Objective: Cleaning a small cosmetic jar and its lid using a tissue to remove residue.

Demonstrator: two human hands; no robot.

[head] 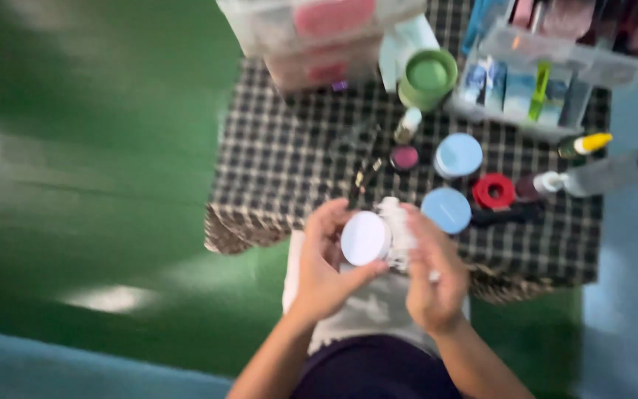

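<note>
Left hand: your left hand point(326, 262) grips a round white lid point(365, 238), fingers curled round its rim, flat face up toward the camera.
Right hand: your right hand point(431, 277) closes on a white jar point(398, 225) just beside the lid; blur hides the exact finger hold.
Hands: close together, thumbs nearly meeting, held above your lap in front of the table.
Lid vs jar: touching or almost touching; cannot tell if the lid is seated or off.
Progress: looks like you're mid-handling of the jar, lid not clearly on; everything else on the cloth point(289, 170) sits untouched.
Left to do: judging by the hold, the lid/jar pairing isn't settled yet.
Blue lids: 2, pale blue round ones, upper point(458, 154) and lower point(446, 210).
Red ring: 1 point(493, 191), right of the lower blue lid.
Green tub: 1 point(427, 77), at the back of the cloth.
Pink pot: 1, small and dark-rimmed point(404, 157).
Small bottle: 1 point(407, 124), near the green tub.
Yellow-cap bottle: 1 point(585, 144), right edge.
Clear bins: 2, left point(311, 37) and right point(555, 66); contents too blurred to count.
Dark sticks: a few near point(363, 177), number unclear.
</note>
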